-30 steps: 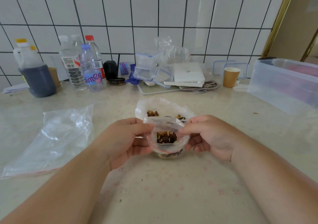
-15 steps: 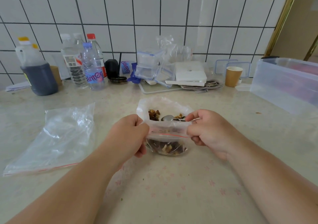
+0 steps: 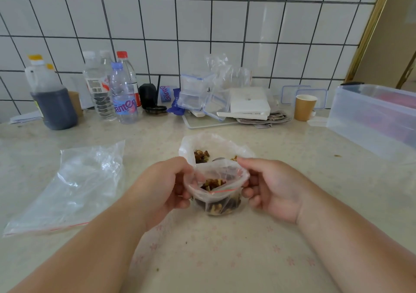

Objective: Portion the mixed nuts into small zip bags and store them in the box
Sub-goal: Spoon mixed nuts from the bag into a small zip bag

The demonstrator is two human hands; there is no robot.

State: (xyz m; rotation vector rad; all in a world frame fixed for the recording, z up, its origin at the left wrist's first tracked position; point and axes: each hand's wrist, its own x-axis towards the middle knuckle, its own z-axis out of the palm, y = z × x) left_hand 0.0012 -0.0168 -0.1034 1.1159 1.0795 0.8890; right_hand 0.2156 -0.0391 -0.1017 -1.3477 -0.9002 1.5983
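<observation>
Head view: a pale speckled countertop (image 3: 225, 259) runs back to a white tiled wall (image 3: 202, 33). Along the wall stand a jug of dark liquid (image 3: 53, 99), 4 clear water bottles (image 3: 122, 94), stacked clip-lid containers (image 3: 195, 92), a white flat box (image 3: 248, 103) and a paper cup (image 3: 305, 107). A large translucent storage box (image 3: 373, 121) sits at far right. A flat empty zip bag (image 3: 72, 186) lies at left, well apart from the hands.

At centre, the left hand (image 3: 162, 189) and right hand (image 3: 272, 186) each pinch one side of a small zip bag (image 3: 217, 186), its mouth held open and its base resting on the countertop. Mixed nuts (image 3: 212, 183) fill the lower part. Just behind it, touching, stands a larger open bag of nuts (image 3: 213, 148); a spoon bowl appears inside, partly hidden.
</observation>
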